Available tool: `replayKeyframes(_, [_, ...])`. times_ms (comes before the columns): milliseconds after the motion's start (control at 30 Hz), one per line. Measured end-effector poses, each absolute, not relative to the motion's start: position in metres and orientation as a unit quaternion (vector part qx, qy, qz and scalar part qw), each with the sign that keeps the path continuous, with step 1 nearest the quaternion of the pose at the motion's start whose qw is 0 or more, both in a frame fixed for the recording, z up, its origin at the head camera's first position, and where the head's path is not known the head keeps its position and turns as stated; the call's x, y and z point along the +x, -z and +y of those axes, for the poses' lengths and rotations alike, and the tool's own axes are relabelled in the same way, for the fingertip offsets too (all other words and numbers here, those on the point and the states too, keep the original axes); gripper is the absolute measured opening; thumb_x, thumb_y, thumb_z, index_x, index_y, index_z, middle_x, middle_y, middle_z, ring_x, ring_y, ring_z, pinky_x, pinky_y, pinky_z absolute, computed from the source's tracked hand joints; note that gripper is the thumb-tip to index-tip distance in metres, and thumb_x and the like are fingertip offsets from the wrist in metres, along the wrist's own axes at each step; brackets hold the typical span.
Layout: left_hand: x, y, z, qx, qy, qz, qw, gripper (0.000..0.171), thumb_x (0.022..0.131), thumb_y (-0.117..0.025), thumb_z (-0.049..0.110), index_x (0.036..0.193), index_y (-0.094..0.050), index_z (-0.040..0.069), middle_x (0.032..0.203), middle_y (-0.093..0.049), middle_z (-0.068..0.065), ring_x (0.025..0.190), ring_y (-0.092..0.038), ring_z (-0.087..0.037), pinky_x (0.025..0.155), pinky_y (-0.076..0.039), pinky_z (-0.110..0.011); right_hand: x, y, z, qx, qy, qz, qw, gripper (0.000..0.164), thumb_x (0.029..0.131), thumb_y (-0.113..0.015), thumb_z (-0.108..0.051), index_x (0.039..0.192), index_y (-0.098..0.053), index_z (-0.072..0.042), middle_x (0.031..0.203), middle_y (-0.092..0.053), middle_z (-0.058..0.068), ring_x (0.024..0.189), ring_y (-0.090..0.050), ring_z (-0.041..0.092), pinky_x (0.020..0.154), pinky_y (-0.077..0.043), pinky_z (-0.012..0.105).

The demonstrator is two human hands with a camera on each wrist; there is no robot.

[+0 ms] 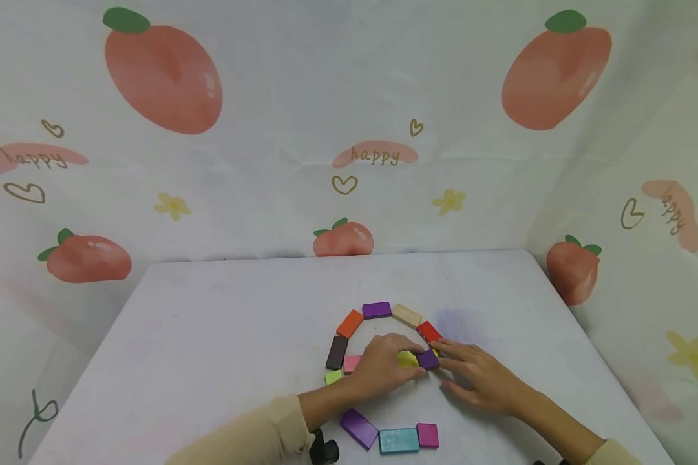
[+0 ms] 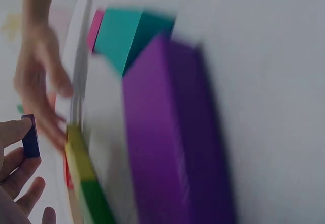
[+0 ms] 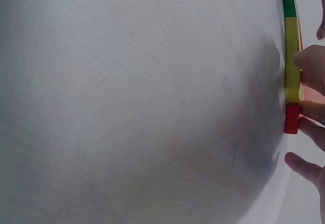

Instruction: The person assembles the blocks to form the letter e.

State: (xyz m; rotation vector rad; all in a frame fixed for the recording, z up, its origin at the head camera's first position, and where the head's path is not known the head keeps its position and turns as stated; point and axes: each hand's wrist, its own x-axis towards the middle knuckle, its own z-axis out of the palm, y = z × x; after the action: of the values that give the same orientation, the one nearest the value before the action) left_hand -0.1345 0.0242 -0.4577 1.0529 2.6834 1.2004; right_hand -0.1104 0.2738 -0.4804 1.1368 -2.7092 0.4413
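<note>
My left hand [image 1: 384, 367] pinches a small dark purple block [image 1: 427, 360] between thumb and fingers; the left wrist view shows the block [image 2: 31, 136] gripped near its ends. Beside it is a yellow block [image 1: 407, 359], partly covered by that hand, with a green block [image 2: 96, 199] adjoining it in the left wrist view. My right hand [image 1: 488, 380] lies to the right with fingers extended. Its fingertips are right at the dark purple block and the red block [image 1: 429, 332]. A pink block [image 1: 352, 363] shows left of my left hand.
Around the hands curve an orange block [image 1: 349, 323], a purple block [image 1: 376, 310], a beige block [image 1: 407, 316], a black block [image 1: 337, 352] and a lime block [image 1: 333, 377]. Nearer lie a violet block [image 1: 359, 429], a teal block [image 1: 399, 441] and a magenta block [image 1: 427, 435] on the white table [image 1: 221, 336].
</note>
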Motion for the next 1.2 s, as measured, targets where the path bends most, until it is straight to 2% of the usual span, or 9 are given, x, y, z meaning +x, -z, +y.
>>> replayKeyframes(200, [-0.110, 0.460, 0.033, 0.357, -0.382, 0.852, 0.035, 0.030, 0.084, -0.081, 0.027, 0.111, -0.077, 0.015, 0.105, -0.073, 0.012, 0.103, -0.062, 0.001, 0.086, -0.045, -0.020, -0.112, 0.480, 0.275, 0.390, -0.140, -0.906, 0.080, 0.047, 0.077, -0.082, -0.023, 0.123, -0.071, -0.016, 0.138, -0.060, 0.008, 0.126, -0.056, 0.031, 0.091, -0.053, 0.053])
replayKeyframes(400, [-0.094, 0.466, 0.039, 0.369, -0.377, 0.847, 0.059, 0.029, 0.084, -0.081, 0.030, 0.111, -0.078, 0.019, 0.103, -0.072, 0.018, 0.104, -0.059, 0.007, 0.091, -0.046, -0.020, -0.112, 0.480, 0.276, 0.404, -0.141, -0.900, 0.084, 0.044, 0.082, -0.080, -0.028, 0.124, -0.070, -0.018, 0.138, -0.060, 0.009, 0.126, -0.056, 0.032, 0.091, -0.052, 0.054])
replayKeyframes(500, [-0.087, 0.468, 0.041, 0.376, -0.365, 0.849, 0.070, 0.027, 0.085, -0.080, 0.032, 0.109, -0.078, 0.021, 0.101, -0.071, 0.021, 0.101, -0.057, 0.011, 0.087, -0.044, -0.017, -0.112, 0.480, 0.276, 0.402, -0.144, -0.901, 0.083, 0.043, 0.082, -0.080, -0.027, 0.123, -0.071, -0.017, 0.137, -0.061, 0.009, 0.125, -0.057, 0.033, 0.091, -0.052, 0.054])
replayKeyframes(733, [-0.077, 0.474, 0.044, 0.405, -0.322, 0.855, 0.049, 0.026, 0.081, -0.083, 0.033, 0.104, -0.080, 0.022, 0.095, -0.072, 0.019, 0.092, -0.056, 0.012, 0.073, -0.035, -0.009, -0.112, 0.481, 0.276, 0.406, -0.145, -0.897, 0.093, 0.045, 0.080, -0.082, -0.024, 0.122, -0.071, -0.016, 0.136, -0.061, 0.010, 0.124, -0.057, 0.033, 0.090, -0.053, 0.053])
replayKeyframes(1200, [-0.068, 0.479, 0.047, 0.406, -0.298, 0.862, 0.056, 0.029, 0.078, -0.084, 0.035, 0.104, -0.078, 0.023, 0.091, -0.070, 0.022, 0.092, -0.055, 0.011, 0.072, -0.036, -0.010, -0.111, 0.481, 0.276, 0.409, -0.137, -0.897, 0.100, 0.046, 0.079, -0.082, -0.024, 0.123, -0.071, -0.017, 0.136, -0.061, 0.010, 0.124, -0.057, 0.033, 0.088, -0.054, 0.052])
